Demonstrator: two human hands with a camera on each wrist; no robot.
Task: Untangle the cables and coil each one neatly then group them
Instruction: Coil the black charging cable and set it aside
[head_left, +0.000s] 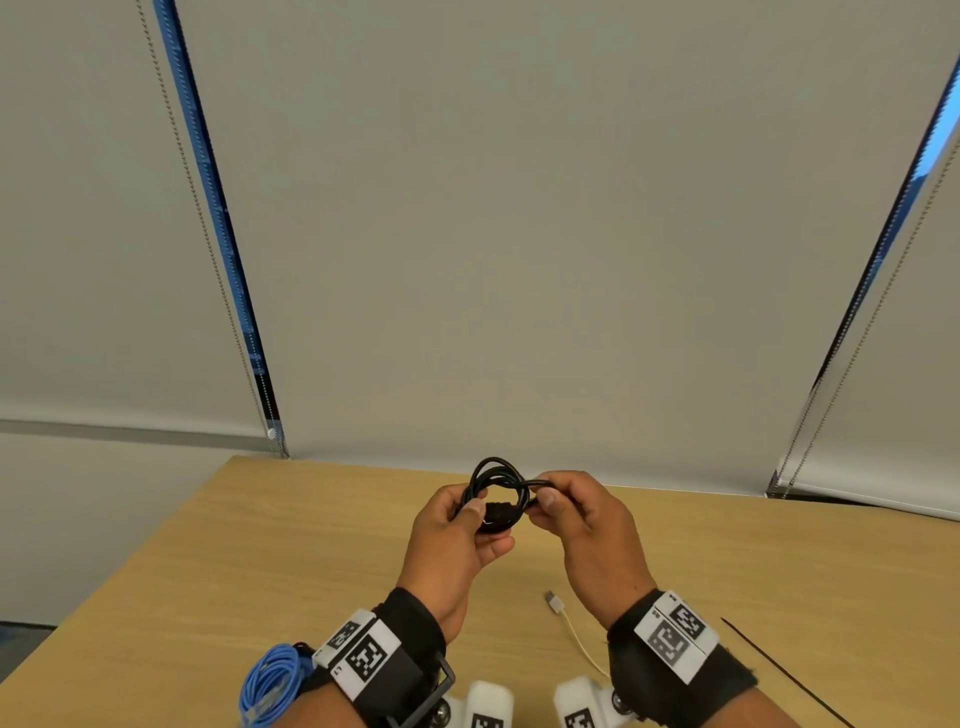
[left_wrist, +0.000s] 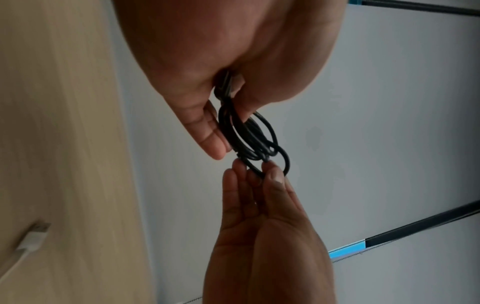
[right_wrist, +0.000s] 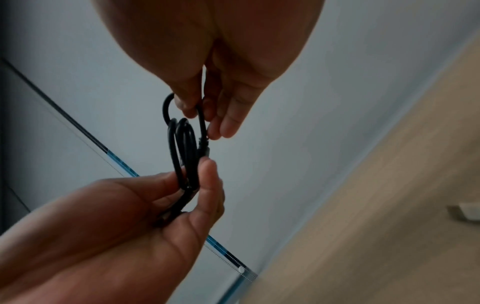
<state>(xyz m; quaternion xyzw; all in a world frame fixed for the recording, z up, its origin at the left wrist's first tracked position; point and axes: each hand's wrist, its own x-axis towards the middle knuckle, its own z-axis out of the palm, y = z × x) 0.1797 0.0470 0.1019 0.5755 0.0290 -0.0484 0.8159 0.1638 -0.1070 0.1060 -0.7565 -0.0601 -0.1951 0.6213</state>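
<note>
My left hand (head_left: 451, 540) grips the smooth black cable (head_left: 496, 493) coiled in round loops; my right hand (head_left: 587, 525) pinches its loose end.

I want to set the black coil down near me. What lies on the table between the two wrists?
In the head view, a white cable with its USB plug lies on the table between the wrists, nearer the right hand.

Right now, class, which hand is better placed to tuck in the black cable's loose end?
Right hand: its fingers already pinch the end, while the left hand grips the black cable coil.
</note>
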